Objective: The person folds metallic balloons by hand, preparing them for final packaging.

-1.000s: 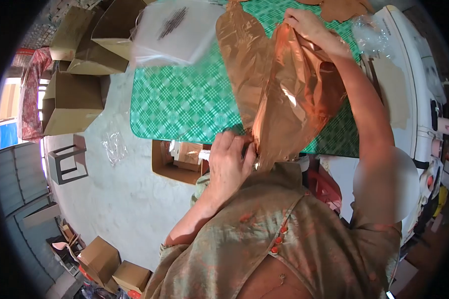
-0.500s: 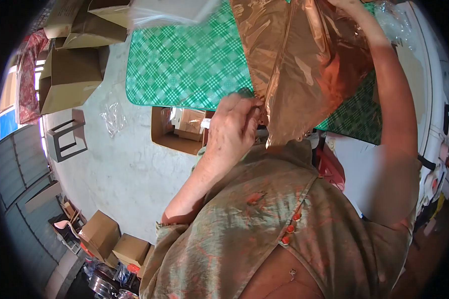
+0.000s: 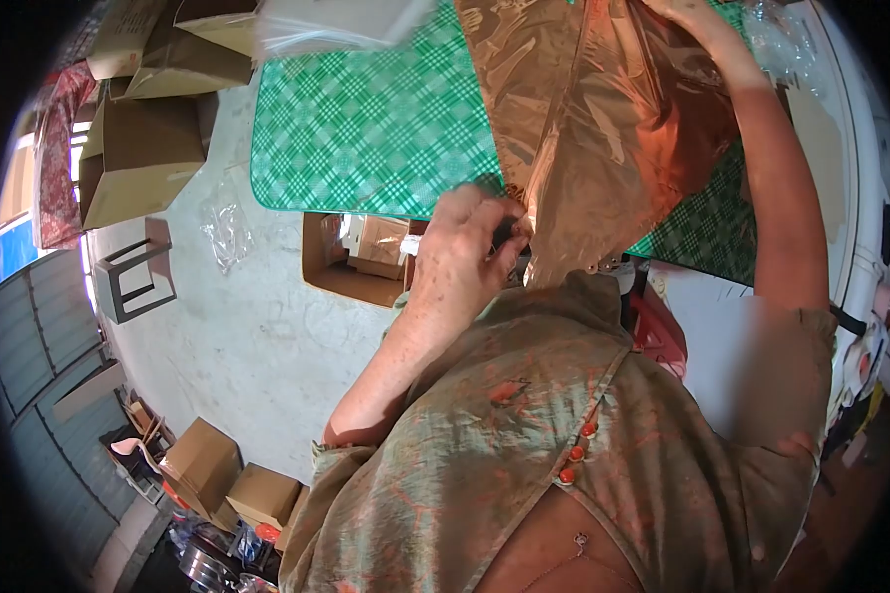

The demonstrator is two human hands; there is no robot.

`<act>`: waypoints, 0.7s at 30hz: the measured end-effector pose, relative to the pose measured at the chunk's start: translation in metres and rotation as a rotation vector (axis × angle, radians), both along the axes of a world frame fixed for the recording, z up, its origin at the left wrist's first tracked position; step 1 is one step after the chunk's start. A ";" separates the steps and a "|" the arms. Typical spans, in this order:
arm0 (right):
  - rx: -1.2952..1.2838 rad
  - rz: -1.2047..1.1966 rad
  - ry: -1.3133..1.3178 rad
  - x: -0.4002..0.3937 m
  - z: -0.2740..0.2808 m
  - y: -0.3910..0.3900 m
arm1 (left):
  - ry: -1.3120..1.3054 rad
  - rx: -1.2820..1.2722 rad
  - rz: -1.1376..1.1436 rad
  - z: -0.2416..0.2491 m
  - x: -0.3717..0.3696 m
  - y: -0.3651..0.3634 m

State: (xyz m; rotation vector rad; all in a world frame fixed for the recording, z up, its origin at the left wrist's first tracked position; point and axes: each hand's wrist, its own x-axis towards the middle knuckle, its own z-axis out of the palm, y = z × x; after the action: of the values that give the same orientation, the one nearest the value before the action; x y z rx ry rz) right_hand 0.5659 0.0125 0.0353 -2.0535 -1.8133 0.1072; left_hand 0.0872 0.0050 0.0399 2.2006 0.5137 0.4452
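A large shiny copper-coloured foil sheet (image 3: 603, 119) hangs in front of me over the green checked table (image 3: 366, 128). My left hand (image 3: 460, 262) pinches the sheet's lower edge at the table's near rim, fingers closed on it. My right hand (image 3: 692, 15) holds the sheet's upper end at the top of the view, partly cut off by the frame. The foil is creased and folded lengthwise between the two hands.
A clear plastic bag (image 3: 336, 20) lies at the table's far left. An open cardboard box (image 3: 351, 262) sits on the floor under the table edge. More cardboard boxes (image 3: 138, 158) stand to the left, a small stool (image 3: 133, 277) beside them. A white appliance (image 3: 850, 148) is on the right.
The view shifted so the table and foil sit higher in frame. My right hand rose with the foil's top end; my left hand kept its pinch on the lower edge.
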 end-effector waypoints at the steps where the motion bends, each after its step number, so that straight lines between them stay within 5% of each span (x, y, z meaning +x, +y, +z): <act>1: -0.008 -0.008 0.016 -0.001 0.001 0.000 | -0.006 0.004 0.001 -0.001 0.000 0.000; 14: -0.132 -0.135 0.037 -0.029 -0.001 0.003 | 0.010 0.072 0.018 0.002 0.003 -0.005; 18: 0.001 -0.159 -0.022 -0.026 -0.004 0.004 | -0.003 0.086 0.005 -0.001 0.004 -0.005; 21: -0.064 -0.198 0.154 -0.036 0.006 0.003 | 0.006 0.103 0.010 0.000 0.004 -0.005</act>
State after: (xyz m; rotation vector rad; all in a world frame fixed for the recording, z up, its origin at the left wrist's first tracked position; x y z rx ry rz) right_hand 0.5302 0.0151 0.0414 -2.1919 -1.5254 0.2636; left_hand 0.0908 -0.0003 0.0399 2.2993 0.5156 0.4797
